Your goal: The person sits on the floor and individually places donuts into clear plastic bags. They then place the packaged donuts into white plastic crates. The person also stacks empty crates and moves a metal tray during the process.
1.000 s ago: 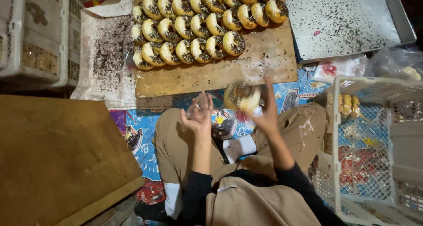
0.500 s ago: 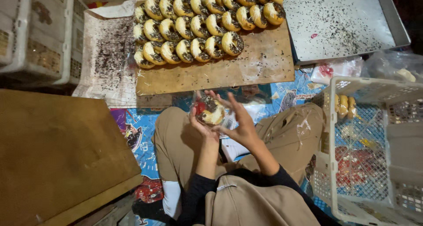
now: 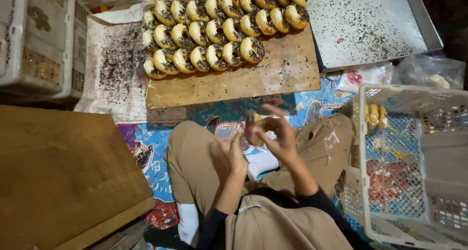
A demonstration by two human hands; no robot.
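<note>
Right hand (image 3: pixel 279 135) pinches a blurry wrapped doughnut (image 3: pixel 252 129) by its rim; left hand (image 3: pixel 233 155) loosely curled just beside. Looks soft, squashable.

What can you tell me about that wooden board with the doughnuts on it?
The wooden board is a flat, pale brown rectangle lying on the floor ahead of the person's knees, slightly skewed. Rows of doughnuts with dark topping fill its far half; the near half is bare, dusted with dark sprinkles and pale crumbs. Its left end rests on speckled paper, and a metal tray sits just right of it.
</note>
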